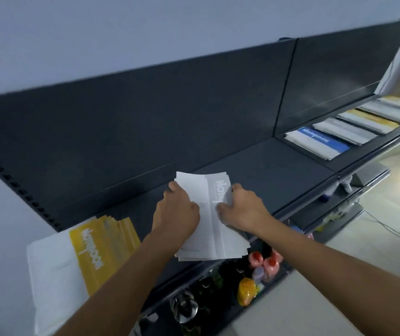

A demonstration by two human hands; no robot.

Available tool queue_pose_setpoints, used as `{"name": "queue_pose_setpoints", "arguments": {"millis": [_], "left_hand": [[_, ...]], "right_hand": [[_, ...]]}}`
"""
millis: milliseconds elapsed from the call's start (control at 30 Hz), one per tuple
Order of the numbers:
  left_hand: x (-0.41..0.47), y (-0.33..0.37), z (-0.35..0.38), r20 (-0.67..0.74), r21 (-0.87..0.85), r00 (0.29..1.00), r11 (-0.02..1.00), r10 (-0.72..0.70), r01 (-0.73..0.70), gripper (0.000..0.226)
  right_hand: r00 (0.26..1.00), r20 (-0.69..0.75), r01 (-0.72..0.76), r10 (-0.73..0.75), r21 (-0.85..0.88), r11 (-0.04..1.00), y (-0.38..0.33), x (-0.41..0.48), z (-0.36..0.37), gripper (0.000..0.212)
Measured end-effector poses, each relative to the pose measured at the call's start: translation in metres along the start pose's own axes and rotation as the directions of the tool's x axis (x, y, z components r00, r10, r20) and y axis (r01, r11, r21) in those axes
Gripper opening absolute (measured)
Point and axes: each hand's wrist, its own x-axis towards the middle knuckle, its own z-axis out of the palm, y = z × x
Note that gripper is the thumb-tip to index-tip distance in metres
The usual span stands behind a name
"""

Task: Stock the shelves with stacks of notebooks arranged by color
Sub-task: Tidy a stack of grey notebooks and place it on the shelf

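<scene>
Both hands, left hand (178,214) and right hand (240,209), clasp the fanned grey notebook stack (212,219) on the shelf (266,166); square its edges, then seat it beside the yellow stack (102,241).

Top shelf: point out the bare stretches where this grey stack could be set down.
The widest bare stretch of the top shelf lies between the grey stack, held in both hands, and the blue stack. A narrower gap separates the grey stack from the yellow stack. The far right is crowded with stacks side by side.
</scene>
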Motion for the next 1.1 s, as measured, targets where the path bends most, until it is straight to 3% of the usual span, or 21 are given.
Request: {"name": "queue_pose_setpoints", "arguments": {"millis": [533,1100], "left_hand": [[0.047,0.276,0.129,0.111,0.006,0.985,0.991,0.134,-0.135,0.039],[0.115,0.434,0.209,0.27,0.001,0.902,0.937,0.336,-0.35,0.055]], "right_hand": [[0.989,-0.106,-0.096,0.099,0.029,0.995,0.251,0.071,-0.157,0.029],[0.932,-0.219,-0.28,0.288,0.069,0.958,0.386,0.127,-0.236,0.029]]}}
